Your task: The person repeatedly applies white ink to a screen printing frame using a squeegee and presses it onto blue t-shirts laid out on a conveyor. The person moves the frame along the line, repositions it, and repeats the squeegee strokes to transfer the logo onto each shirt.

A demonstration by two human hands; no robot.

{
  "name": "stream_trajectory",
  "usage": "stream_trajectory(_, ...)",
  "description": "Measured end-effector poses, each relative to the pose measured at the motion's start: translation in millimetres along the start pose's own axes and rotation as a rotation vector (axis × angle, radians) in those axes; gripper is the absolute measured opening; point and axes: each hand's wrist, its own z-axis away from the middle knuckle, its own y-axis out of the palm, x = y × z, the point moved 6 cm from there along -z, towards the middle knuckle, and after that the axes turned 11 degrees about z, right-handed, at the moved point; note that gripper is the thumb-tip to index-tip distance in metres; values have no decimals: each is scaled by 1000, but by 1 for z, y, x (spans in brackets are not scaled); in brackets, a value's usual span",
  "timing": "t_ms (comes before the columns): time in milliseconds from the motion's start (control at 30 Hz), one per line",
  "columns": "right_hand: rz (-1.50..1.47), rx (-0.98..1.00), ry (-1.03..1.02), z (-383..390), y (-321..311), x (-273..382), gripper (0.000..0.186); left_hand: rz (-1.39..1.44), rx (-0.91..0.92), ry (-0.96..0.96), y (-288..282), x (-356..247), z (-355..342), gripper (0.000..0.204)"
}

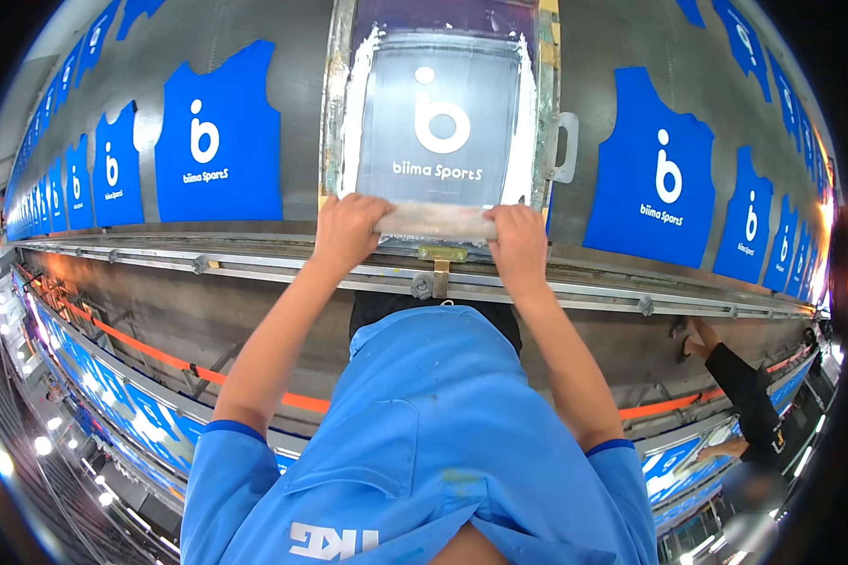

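Note:
A framed printing screen (499, 113) with a grey mesh and a white design lies on the long table in front of me. White ink (353, 122) streaks both sides of the mesh. Across its near end lies a squeegee (438, 222), a pale bar held level. My left hand (350, 226) is wrapped around its left end, and my right hand (520, 240) grips the right end. Whatever cloth lies beneath the screen is mostly hidden; only a sliver of blue shows by the frame's right side.
Blue fabric panels with white prints, one on the left (221, 141) and one on the right (650, 169), lie in rows along the dark table (301, 85). A metal rail (575, 282) edges it. A white handle (564, 148) juts from the frame. Behind me, another person (749, 395) stands near a second table.

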Motion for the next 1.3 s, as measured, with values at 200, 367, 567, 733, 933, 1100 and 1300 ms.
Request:
stream_trajectory(200, 35, 22, -119, 8, -4, 2, 33, -161, 21, 96, -13, -25, 3, 28)
stream_trajectory(367, -40, 335, 1, -51, 4, -31, 37, -96, 201, -180, 10, -12, -60, 52)
stream_trajectory(567, -129, 869, 68, -104, 39, -66, 61, 126, 533, -166, 48, 42, -117, 77)
stream_trajectory(733, -581, 382, 298, -147, -21, -89, 50, 217, 374, -146, -19, 39, -185, 67)
stream_trajectory(933, -267, -147, 571, -119, -16, -176, 29, 27, 167, -28, -78, 35, -289, 50)
stream_trajectory(1100, -662, -119, 674, -104, 24, -168, 28, 89, 345, -85, -75, 39, -303, 49)
stream_trajectory(1300, -664, -187, 598, -120, 16, -177, 27, 161, 260, -68, -54, 33, -234, 48)
